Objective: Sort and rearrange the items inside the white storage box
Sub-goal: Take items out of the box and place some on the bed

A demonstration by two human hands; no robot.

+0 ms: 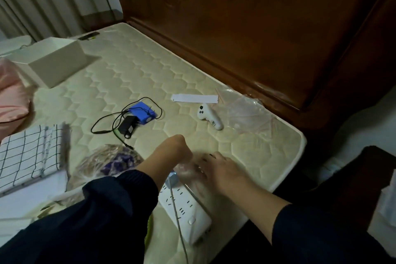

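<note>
Sitting far left on the quilted cream mattress (192, 66), the open white rectangular storage box (53, 60) looks emptied, so sorting is mid-way. Near the mattress edge, both hands work a blurred clear plastic wrapper (188, 174) above a white power strip (186, 210): left hand (174, 152) curled, apparently pinching it; right hand (216, 169) spread flat. Next probably means bagging, then boxing.
</note>
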